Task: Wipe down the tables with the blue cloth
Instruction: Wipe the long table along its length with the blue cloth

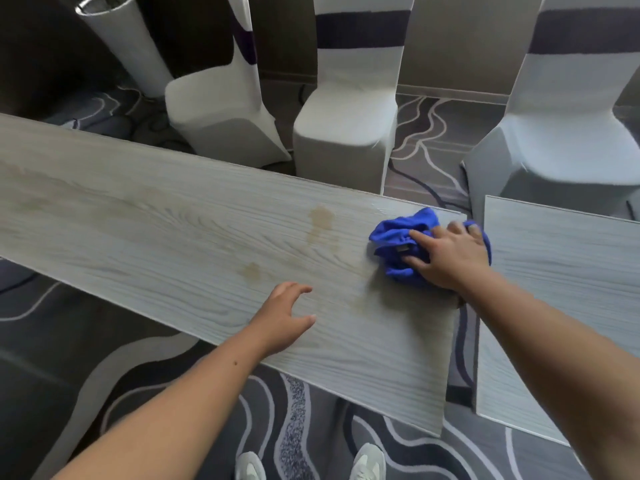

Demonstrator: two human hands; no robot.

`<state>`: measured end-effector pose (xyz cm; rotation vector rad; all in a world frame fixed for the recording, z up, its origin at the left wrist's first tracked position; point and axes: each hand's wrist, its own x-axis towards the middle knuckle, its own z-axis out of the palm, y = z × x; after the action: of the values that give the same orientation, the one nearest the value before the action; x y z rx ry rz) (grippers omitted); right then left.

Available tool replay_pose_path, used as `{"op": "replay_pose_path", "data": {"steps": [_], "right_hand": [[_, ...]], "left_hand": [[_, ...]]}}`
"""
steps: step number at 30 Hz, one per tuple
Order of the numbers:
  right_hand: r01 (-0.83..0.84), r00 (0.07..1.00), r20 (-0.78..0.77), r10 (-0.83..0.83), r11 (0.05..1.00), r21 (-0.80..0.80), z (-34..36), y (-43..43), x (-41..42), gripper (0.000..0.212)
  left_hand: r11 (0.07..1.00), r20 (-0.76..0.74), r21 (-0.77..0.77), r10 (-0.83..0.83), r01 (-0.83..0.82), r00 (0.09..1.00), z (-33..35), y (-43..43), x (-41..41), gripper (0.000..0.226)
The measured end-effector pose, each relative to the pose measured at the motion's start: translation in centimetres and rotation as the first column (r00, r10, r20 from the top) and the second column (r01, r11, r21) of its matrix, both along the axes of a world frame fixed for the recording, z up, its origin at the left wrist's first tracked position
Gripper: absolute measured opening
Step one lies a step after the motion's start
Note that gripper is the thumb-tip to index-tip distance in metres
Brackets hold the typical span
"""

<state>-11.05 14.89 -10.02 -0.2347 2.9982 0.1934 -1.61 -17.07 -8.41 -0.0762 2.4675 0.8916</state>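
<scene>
A long pale wood-grain table [145, 216] runs from the left to the middle right. Brownish stains [320, 225] mark its surface near the centre. A crumpled blue cloth [394, 244] lies at the table's far right end, and my right hand [446, 254] presses down on it with fingers spread over the fabric. My left hand [282, 318] hovers or rests near the table's front edge, fingers apart, holding nothing. A second table [568, 289] of the same finish stands to the right, across a narrow gap.
Three chairs in white covers with dark bands [346, 133] stand behind the tables. A white cylinder stand [124, 43] is at the back left. A dark cable [426, 188] runs over the patterned carpet. My shoes [367, 462] show below the front edge.
</scene>
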Motion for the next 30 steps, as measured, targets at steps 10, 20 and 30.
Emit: {"op": "replay_pose_path", "data": {"steps": [10, 20, 30], "right_hand": [[0.142, 0.963, -0.148, -0.225, 0.892, -0.429, -4.4, -2.8, 1.8, 0.033], [0.110, 0.981, -0.119, -0.156, 0.939, -0.326, -2.9, -9.7, 13.7, 0.052], [-0.055, 0.980, -0.196, -0.028, 0.914, -0.402, -4.2, -16.3, 21.6, 0.031]], "left_hand": [[0.995, -0.027, 0.001, 0.099, -0.099, 0.995, -1.1, -1.5, -0.1, 0.052], [0.992, -0.184, 0.097, 0.101, -0.084, 0.978, 0.4, -5.4, -1.2, 0.046], [0.990, -0.178, 0.139, -0.004, 0.029, 0.984, 1.2, -9.8, -3.0, 0.046]]}}
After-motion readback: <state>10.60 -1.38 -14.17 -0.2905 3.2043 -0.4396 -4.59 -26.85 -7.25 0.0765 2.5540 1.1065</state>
